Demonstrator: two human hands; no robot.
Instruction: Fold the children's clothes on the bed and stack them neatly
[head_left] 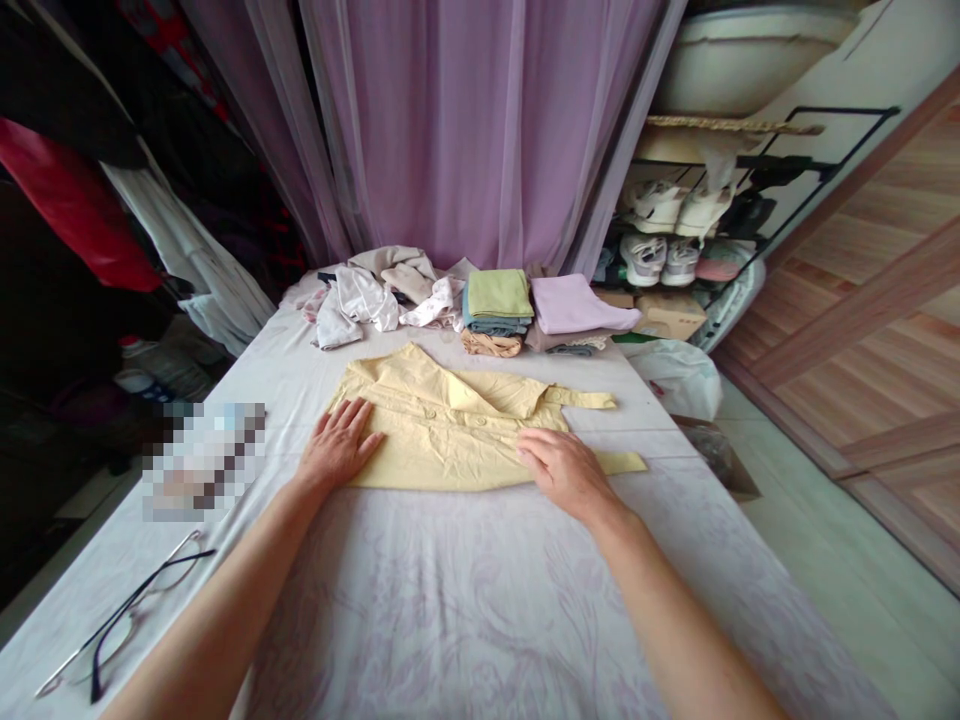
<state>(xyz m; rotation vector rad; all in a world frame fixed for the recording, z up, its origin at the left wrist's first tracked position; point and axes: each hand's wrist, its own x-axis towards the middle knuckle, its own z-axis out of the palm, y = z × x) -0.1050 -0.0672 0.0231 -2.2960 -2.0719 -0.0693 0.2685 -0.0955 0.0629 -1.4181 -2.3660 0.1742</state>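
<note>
A pale yellow shirt (450,425) lies partly folded on the bed (465,600), collar and buttons facing up, one sleeve stretched out to the right. My left hand (339,442) rests flat on the shirt's left edge, fingers spread. Over on the shirt's lower right part lies my right hand (564,470), palm down with fingers together and stretched out. Neither hand grips the cloth.
Behind the shirt sit a heap of unfolded white and beige clothes (375,295), a stack of folded green and blue garments (496,310) and a folded lilac cloth (577,305). Spectacles (124,620) lie at the near left. A shoe rack (690,230) stands at right, purple curtains behind.
</note>
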